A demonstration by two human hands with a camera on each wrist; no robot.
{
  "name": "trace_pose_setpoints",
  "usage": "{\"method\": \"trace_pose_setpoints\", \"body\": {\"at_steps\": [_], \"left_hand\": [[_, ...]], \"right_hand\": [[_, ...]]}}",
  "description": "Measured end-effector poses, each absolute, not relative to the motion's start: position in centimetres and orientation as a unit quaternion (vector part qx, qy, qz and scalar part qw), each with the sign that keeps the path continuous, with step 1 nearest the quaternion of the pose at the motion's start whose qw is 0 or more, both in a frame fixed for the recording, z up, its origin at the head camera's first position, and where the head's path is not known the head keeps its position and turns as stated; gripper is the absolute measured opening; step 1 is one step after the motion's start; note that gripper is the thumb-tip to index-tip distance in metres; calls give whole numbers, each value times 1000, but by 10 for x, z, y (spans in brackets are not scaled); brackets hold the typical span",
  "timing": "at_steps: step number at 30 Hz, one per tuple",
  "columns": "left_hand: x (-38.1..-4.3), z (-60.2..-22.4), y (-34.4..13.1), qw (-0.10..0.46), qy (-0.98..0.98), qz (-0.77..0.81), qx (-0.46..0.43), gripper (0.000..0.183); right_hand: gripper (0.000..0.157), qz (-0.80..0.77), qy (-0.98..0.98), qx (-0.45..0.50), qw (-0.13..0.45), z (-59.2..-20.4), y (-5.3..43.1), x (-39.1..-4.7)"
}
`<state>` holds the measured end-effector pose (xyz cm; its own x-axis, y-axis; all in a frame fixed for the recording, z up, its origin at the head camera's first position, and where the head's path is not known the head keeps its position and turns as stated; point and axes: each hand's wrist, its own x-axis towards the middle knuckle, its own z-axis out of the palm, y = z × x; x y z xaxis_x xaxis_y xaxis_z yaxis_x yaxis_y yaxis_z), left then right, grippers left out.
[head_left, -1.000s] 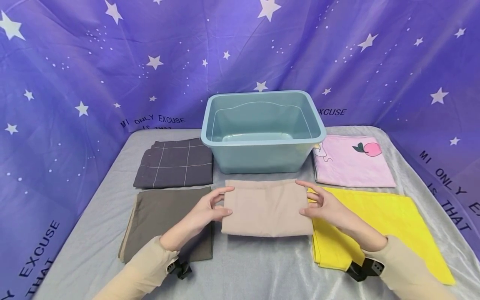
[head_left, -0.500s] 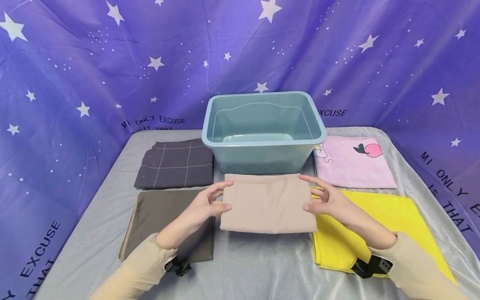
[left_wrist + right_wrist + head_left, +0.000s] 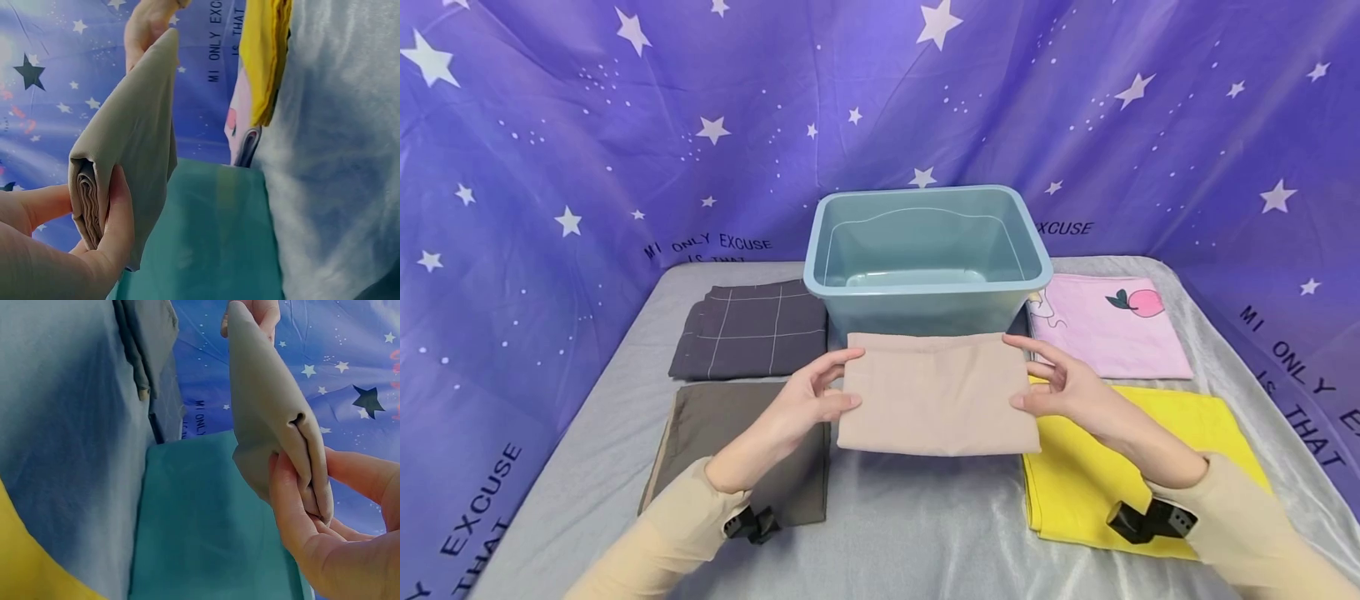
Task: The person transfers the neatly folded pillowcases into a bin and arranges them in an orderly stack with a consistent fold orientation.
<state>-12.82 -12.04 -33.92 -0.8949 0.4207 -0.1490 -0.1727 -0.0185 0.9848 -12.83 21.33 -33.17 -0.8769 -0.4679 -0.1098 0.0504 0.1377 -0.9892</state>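
Left hand (image 3: pixel 796 408), right hand (image 3: pixel 1071 390) pinch opposite ends of folded beige cloth (image 3: pixel 938 396), held above table (image 3: pixel 917 542) before bin (image 3: pixel 925 313); apparently carrying step; next move likely calls for raising cloth over rim

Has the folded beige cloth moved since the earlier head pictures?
Yes. The beige cloth has moved up the head view toward the blue bin, now overlapping its lower front edge.

Folded pinkish-beige cloth (image 3: pixel 938 396), a layered rectangle, aloft over grey fabric (image 3: pixel 925 525) before the blue-green bin (image 3: pixel 928 291)
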Motion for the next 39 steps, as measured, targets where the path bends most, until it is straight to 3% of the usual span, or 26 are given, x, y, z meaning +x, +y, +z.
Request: {"method": "trace_pose_setpoints", "body": {"at_steps": [27,39], "left_hand": [[-139,-303,-117,185,678,708,74,58],[-153,-291,-115,188,655,729,71,60]], "right_hand": [[71,-606,765,-141,164,-297,218,-141],[70,-666,707,-142,191,-285,218,-154]]}}
